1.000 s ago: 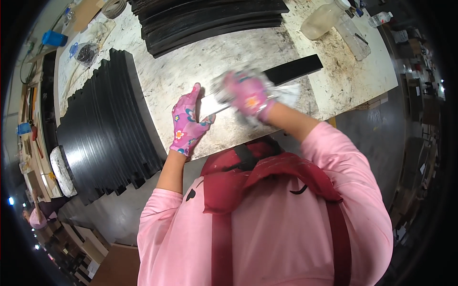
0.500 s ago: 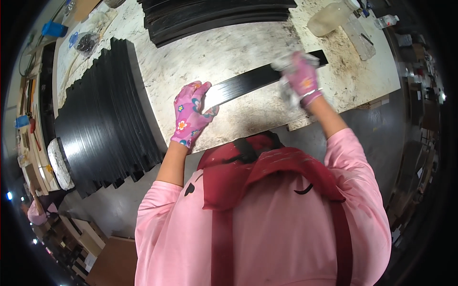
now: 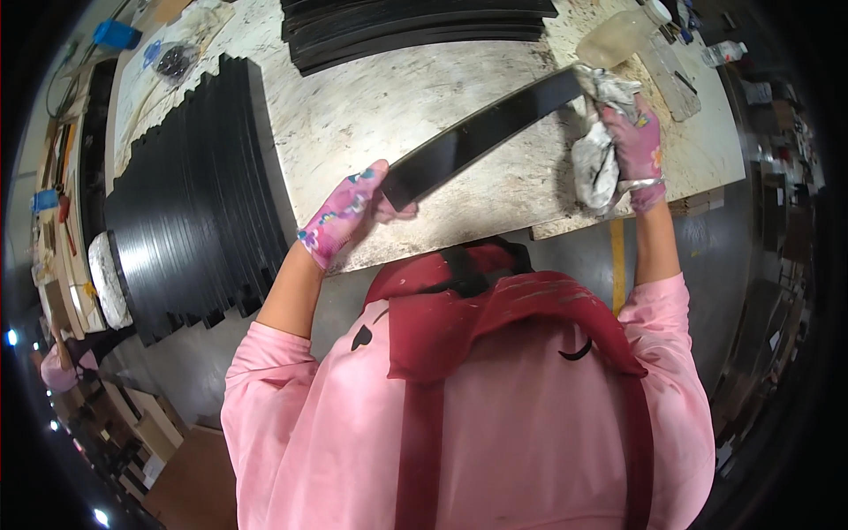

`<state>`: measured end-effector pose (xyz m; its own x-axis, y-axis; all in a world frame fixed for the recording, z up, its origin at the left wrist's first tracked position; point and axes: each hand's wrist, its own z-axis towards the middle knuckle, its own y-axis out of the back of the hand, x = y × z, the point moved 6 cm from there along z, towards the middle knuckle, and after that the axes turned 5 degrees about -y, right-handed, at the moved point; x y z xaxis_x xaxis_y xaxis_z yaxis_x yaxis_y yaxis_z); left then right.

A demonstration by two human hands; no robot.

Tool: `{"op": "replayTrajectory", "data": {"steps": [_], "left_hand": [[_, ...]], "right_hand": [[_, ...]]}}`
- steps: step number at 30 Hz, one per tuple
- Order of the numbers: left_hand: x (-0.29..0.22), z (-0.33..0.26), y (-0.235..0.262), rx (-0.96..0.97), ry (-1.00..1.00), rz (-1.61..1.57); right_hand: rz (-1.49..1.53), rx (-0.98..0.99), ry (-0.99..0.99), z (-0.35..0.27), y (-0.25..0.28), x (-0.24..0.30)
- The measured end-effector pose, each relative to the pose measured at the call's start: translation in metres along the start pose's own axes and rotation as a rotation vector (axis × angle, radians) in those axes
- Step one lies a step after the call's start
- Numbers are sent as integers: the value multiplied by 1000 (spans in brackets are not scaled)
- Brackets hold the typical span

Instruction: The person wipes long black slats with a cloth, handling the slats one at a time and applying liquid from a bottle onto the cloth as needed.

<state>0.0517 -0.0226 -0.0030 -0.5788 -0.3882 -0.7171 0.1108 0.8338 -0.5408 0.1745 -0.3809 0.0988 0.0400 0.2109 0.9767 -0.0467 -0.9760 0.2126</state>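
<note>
Black flat strip [image 3: 486, 137]: seen in the head view, it spans the gap between the left hand [image 3: 347, 212] and the right hand [image 3: 638, 146], slanting away toward the right one; whether it touches the worktable [image 3: 468, 210] cannot be told.
Near end: grasped by the left hand, in a pink flowered glove, with fingers along one edge and at the end.
Far end: met by a crumpled, dark-stained white cloth [image 3: 596, 166], bunched in the grasp of the right hand, gloved alike; the cloth hangs down on that hand's left side.
Left of the left hand: a long row of black strips [image 3: 199, 199] packed side by side, well apart from the fingers.
Beyond both hands: a pile of black boards [image 3: 415, 35], past the held strip.
Just beyond the right hand: a cloudy plastic jug [image 3: 618, 37] with a white cap, and beside it a long translucent box [image 3: 669, 79].
Farther right of that hand: a small clear bottle [image 3: 724, 54], lying near the table's edge.
</note>
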Motion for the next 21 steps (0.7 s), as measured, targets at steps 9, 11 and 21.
{"op": "replayTrajectory", "data": {"steps": [9,11,21], "left_hand": [[55,-9,14,-221,-66,-341],[40,-17,-2,-228,-97,-262],[44,-18,-2,-143,-110,-253]], "right_hand": [[-1195,400,862,-92,-225,-19],[-1251,338,351,-22,-169,-55],[-1237,486,734,-93,-238,-39]]}}
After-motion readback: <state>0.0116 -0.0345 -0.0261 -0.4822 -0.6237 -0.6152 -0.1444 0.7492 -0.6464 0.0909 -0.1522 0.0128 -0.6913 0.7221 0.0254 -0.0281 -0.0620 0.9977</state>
